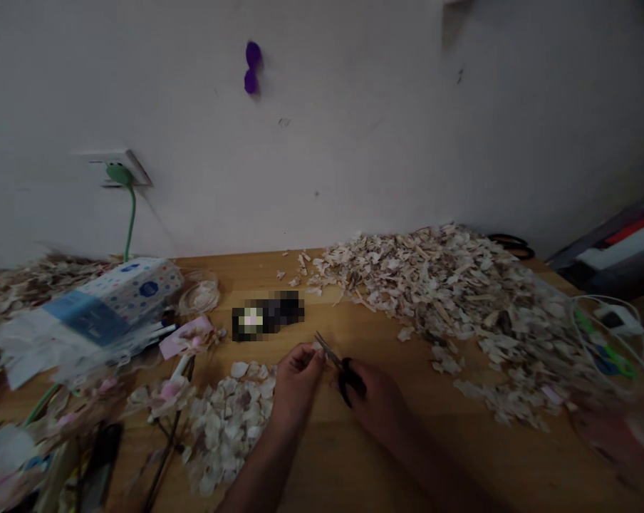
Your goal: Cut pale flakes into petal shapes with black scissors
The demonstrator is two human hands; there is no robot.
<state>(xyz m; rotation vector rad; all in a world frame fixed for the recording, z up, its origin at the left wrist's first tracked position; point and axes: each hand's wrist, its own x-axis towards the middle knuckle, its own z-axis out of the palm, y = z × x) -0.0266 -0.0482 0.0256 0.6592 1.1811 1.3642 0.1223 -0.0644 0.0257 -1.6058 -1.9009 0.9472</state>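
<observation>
In the middle of the head view, my left hand point(296, 381) pinches a small pale petal-like flake point(318, 347) between thumb and fingertips. My right hand point(380, 400) is closed round the black handles of a pair of scissors point(330, 352). The scissor blades point up and left, right beside the flake; I cannot tell whether they touch it. Left of my left hand lies a pile of rounded, pale, translucent flakes point(231, 420).
A large heap of dry scraps point(407, 278) spreads over the right of the wooden table point(327, 449). A pixelated dark object point(268, 313) lies beyond my hands. At left are a tissue pack point(134, 288), pink-centred flowers point(171, 390) and a green cable point(130, 224); a white cable point(610, 299) lies right.
</observation>
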